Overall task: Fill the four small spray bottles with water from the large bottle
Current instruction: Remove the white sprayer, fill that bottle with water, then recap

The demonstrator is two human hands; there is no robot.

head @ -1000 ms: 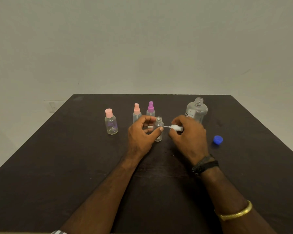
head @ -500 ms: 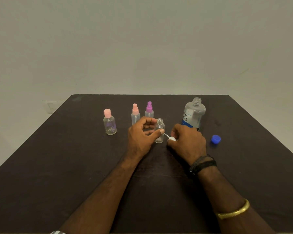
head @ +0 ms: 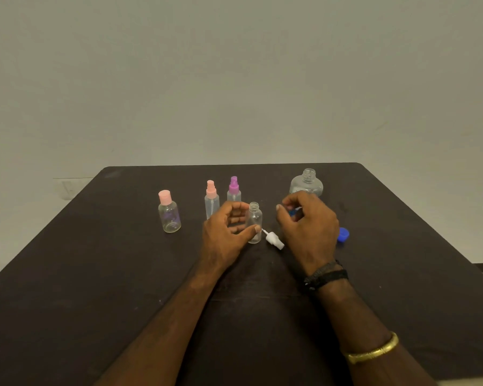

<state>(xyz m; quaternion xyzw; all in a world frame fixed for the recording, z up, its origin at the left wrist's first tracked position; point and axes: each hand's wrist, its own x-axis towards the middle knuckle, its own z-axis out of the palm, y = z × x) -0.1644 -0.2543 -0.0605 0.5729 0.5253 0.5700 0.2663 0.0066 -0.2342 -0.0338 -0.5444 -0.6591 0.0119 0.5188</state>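
Mid-table, left hand grips uncapped bottle, right hand hovers

The uncapped bottle is gripped by the left hand — upright. A white spray head is laid beside it.

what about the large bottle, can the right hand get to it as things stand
Probably yes: the right hand hovers in front of the large bottle, nothing between them; the white spray head and blue cap lie off to the sides.
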